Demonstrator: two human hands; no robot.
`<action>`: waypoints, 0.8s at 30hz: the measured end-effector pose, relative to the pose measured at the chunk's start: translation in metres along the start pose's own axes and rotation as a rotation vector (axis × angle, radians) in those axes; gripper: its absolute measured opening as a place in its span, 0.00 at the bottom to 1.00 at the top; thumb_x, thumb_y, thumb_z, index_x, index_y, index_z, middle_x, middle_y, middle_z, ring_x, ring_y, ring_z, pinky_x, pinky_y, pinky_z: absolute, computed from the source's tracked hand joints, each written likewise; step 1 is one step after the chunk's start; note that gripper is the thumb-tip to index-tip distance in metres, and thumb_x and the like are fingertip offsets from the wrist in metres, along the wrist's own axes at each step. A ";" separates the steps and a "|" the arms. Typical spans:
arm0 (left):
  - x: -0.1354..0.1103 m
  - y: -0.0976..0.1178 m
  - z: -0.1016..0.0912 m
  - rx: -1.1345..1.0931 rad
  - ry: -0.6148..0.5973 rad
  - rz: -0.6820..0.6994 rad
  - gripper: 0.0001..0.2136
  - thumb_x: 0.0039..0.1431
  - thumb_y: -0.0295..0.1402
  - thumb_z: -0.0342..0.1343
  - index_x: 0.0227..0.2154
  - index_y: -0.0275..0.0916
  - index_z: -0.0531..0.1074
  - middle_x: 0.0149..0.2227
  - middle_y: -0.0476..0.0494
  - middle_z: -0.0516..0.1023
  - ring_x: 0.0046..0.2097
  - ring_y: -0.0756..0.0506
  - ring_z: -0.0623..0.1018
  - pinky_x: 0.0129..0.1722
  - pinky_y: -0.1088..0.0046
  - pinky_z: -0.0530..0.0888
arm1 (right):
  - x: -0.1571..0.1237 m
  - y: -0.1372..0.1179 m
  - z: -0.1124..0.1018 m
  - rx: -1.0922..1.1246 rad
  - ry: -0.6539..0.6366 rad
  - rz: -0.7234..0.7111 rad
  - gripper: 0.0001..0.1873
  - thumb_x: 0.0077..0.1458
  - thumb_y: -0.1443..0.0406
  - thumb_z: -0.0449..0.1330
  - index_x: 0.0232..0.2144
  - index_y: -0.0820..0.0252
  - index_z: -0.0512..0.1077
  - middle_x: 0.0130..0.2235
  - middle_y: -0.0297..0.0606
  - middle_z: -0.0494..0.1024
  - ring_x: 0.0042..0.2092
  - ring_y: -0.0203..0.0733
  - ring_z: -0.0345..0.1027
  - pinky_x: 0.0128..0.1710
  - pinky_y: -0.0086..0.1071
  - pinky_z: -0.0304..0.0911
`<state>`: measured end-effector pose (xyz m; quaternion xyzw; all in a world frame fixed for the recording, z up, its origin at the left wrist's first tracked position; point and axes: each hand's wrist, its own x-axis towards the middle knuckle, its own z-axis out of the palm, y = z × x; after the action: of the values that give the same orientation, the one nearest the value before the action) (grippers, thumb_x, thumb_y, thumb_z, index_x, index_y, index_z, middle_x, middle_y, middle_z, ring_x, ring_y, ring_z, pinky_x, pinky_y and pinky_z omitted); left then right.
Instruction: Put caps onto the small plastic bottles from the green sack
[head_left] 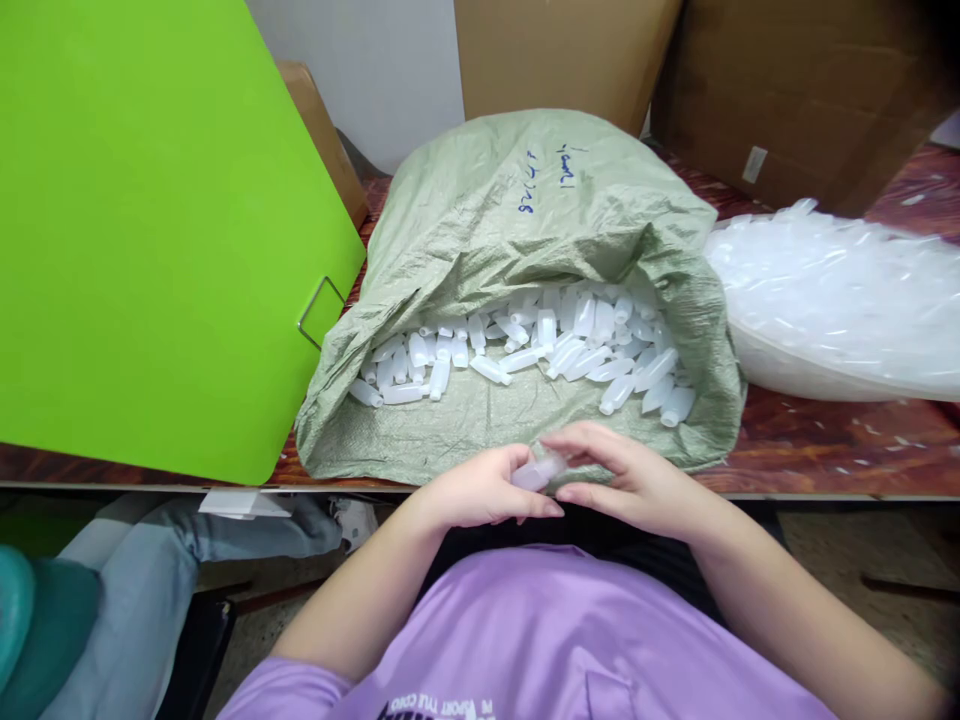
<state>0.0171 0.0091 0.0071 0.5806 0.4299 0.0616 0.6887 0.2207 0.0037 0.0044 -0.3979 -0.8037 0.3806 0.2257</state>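
Note:
Just in front of the table edge, my left hand [484,488] is closed around a small translucent white plastic bottle [532,474]. My right hand [626,472] curves in from the other side, thumb and fingers apart, close to the bottle's far end. Blur there hides whether its fingertips touch the bottle. Beyond both hands lies a pale green woven sack [517,220] with its mouth facing me. Many similar small bottles [491,369] lie loose inside that mouth.
A bright green board [165,230] with a metal wire loop stands at left. To the right is a clear bag [840,310] full of translucent pieces. Cardboard boxes [795,100] stand behind on the red-brown table [817,450]. Another person's jeans-clad leg [142,590] shows at lower left.

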 end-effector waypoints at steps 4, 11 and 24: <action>-0.001 -0.003 0.001 0.095 0.055 0.053 0.18 0.42 0.42 0.63 0.32 0.37 0.66 0.25 0.53 0.67 0.25 0.53 0.66 0.24 0.78 0.62 | -0.001 -0.001 0.001 -0.033 -0.063 0.200 0.20 0.59 0.53 0.46 0.31 0.59 0.72 0.26 0.35 0.72 0.27 0.35 0.65 0.28 0.29 0.59; -0.002 -0.005 0.001 -0.045 -0.068 0.033 0.17 0.43 0.42 0.62 0.31 0.36 0.67 0.25 0.52 0.67 0.25 0.53 0.65 0.25 0.78 0.61 | -0.004 0.000 0.016 -0.031 -0.018 0.090 0.15 0.59 0.57 0.48 0.34 0.60 0.70 0.32 0.38 0.73 0.34 0.37 0.66 0.35 0.31 0.61; -0.005 -0.014 -0.002 -0.028 -0.226 -0.071 0.18 0.41 0.43 0.63 0.29 0.36 0.67 0.20 0.56 0.63 0.21 0.56 0.60 0.20 0.79 0.56 | -0.008 0.003 0.024 -0.274 -0.076 -0.239 0.14 0.58 0.57 0.49 0.30 0.61 0.66 0.26 0.36 0.69 0.29 0.36 0.59 0.28 0.30 0.54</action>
<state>0.0070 0.0034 -0.0026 0.5585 0.3690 -0.0225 0.7426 0.2105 -0.0117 -0.0126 -0.3120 -0.8974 0.2531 0.1824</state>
